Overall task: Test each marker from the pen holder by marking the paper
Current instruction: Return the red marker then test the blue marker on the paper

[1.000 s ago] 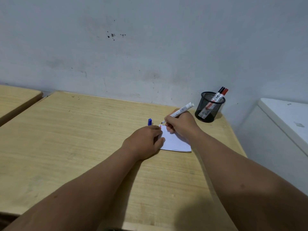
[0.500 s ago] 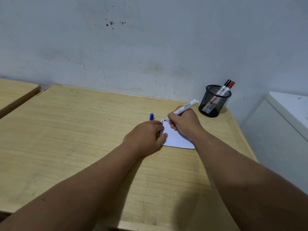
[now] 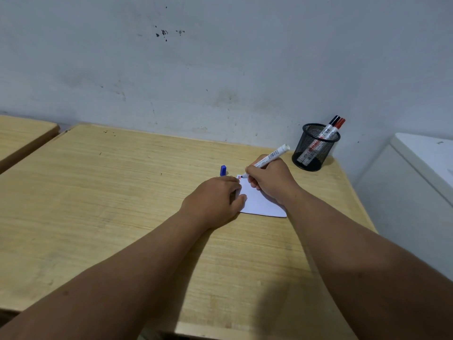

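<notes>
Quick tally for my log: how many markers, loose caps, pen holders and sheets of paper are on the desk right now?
Markers: 3, one in the right hand, a black-capped marker and a red-capped marker in the holder
Loose caps: 1, the blue cap
Pen holders: 1, the black mesh holder
Paper: 1, the white sheet
Total: 6

A light wooden desk (image 3: 103,204) with visible grain fills most of the view. A second wooden desk (image 3: 22,136) is seen at nine o'clock, set apart by a narrow gap. A scuffed pale wall (image 3: 220,69) runs along twelve o'clock, marked with dark specks (image 3: 163,33). A white cabinet (image 3: 416,182) stands at three o'clock.
</notes>
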